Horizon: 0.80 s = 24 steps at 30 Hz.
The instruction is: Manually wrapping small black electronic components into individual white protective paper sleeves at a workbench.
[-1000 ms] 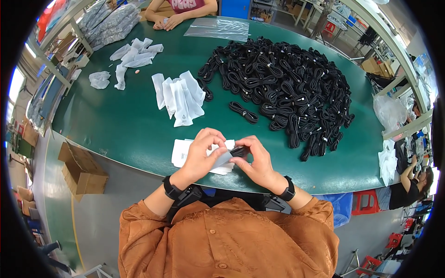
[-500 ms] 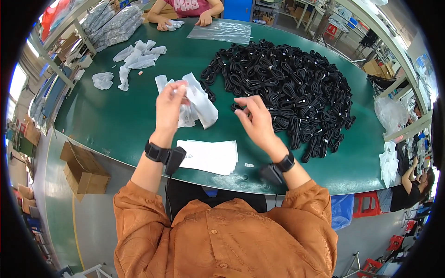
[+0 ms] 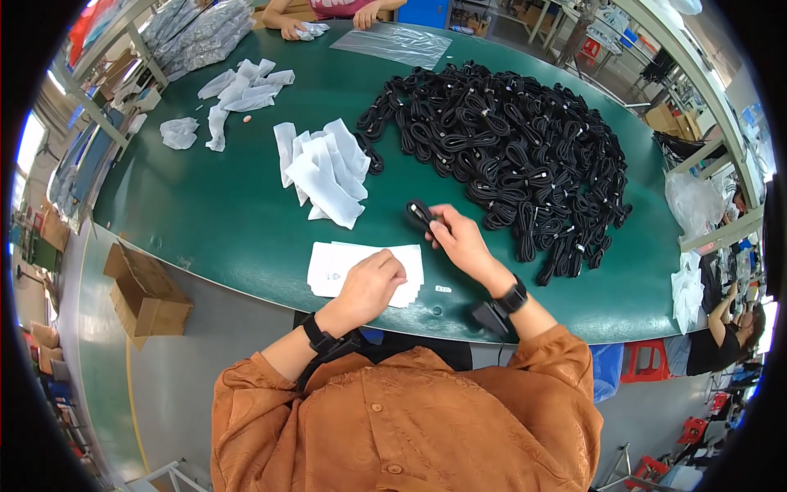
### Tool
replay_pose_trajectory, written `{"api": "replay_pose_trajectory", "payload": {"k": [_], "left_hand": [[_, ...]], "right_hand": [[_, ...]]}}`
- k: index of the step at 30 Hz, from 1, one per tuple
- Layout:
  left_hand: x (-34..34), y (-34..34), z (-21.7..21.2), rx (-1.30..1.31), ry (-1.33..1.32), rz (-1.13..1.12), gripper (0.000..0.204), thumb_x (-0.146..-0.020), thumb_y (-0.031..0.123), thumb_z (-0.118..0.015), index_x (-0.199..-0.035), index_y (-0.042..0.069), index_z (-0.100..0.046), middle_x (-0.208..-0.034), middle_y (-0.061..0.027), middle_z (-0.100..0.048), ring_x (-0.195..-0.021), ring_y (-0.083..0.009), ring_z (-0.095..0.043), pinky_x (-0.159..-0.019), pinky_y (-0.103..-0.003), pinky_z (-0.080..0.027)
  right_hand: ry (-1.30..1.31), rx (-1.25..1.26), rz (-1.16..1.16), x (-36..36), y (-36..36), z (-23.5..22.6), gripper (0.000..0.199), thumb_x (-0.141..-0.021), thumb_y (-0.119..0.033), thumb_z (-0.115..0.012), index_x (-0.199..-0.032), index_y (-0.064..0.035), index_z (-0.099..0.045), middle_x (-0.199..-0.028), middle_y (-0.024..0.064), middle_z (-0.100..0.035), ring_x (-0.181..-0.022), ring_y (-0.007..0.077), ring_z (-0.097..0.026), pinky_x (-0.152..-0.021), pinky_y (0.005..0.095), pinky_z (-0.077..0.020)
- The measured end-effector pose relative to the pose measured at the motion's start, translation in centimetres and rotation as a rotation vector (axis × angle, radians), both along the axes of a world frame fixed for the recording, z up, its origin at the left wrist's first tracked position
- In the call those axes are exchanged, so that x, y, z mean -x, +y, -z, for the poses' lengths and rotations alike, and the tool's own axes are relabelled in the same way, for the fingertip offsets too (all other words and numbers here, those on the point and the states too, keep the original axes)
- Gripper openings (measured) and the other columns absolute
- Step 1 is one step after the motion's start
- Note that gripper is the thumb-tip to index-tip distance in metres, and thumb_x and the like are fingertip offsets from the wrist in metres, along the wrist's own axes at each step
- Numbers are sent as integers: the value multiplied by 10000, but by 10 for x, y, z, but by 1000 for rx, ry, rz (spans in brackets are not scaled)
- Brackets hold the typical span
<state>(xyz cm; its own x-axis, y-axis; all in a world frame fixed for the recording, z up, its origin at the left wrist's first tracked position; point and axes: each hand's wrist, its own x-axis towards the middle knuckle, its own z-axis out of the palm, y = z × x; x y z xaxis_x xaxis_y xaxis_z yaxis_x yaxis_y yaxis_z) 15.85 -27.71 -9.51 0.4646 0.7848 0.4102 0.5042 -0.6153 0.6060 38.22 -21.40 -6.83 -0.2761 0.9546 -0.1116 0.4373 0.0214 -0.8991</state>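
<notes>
Between the fingers of my right hand (image 3: 461,239) is a coiled black cable (image 3: 420,215), held just above the green table. My left hand (image 3: 370,287) rests over a stack of flat white bags (image 3: 326,266) near the table's front edge. Its fingers are curled and pressed together at the stack's right side; what lies between them, if anything, is hidden. Beyond the stack lies a loose pile of filled white bags (image 3: 325,176). A big heap of coiled black cables (image 3: 500,139) covers the table's right half.
More white bags (image 3: 246,88) and a crumpled one (image 3: 179,133) lie at the far left. A clear plastic sheet (image 3: 393,47) is spread near another person's hands (image 3: 365,15) at the far edge. A small white label (image 3: 443,289) sits right of the stack.
My left hand has let go of a white bag on the pile and come down to the stack. My right hand has come slightly nearer and now shows a coiled cable in it.
</notes>
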Motion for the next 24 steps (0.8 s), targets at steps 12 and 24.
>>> {"api": "replay_pose_trajectory", "payload": {"k": [12, 24], "left_hand": [[-4, -7, -15, 233, -142, -112, 112, -862, 54, -715, -919, 10, -629, -859, -84, -610, -684, -212, -595, -634, -326, -498], [-13, -18, -10, 197, -97, -134, 91, -850, 19, -699, -901, 11, -624, -872, -89, -601, -695, -240, -588, -662, -336, -498]], "right_hand": [[-276, -594, -121, -18, -85, -17, 475, -843, -70, -763, -1299, -78, -633, -914, 94, -626, -731, 225, -608, -641, 340, -509], [-351, -709, -101, -23, -102, -16, 511, -817, -63, -757, -1308, -138, -636, -859, 90, -556, -743, 266, -591, -641, 376, -516]]}}
